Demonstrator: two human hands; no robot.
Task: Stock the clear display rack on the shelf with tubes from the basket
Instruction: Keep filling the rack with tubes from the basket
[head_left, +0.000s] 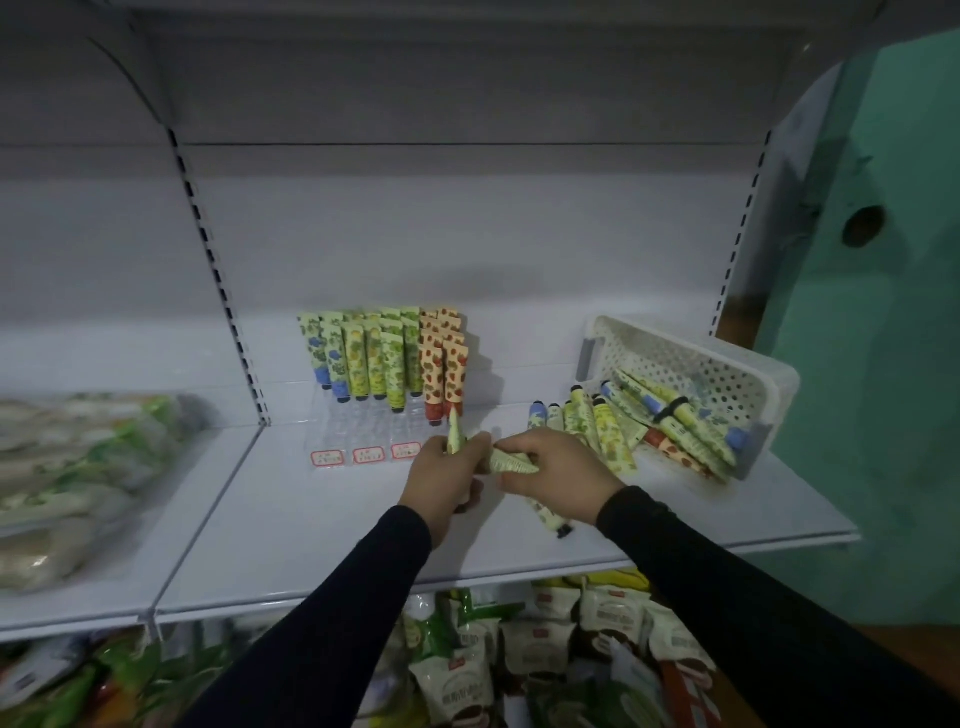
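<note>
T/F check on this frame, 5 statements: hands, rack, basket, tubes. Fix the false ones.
1. Both hands hold tubes. True: the left hand grips a green tube, and the right hand holds another green tube.
2. The white basket stands upright. False: it lies tipped on its side, with tubes spilling onto the shelf.
3. The clear display rack holds no tubes. False: green and orange tubes stand in its back rows, caps down.
4. Red-bordered price tags line the rack's front. True.
5. The basket sits left of the rack. False: it sits to the right.
</note>
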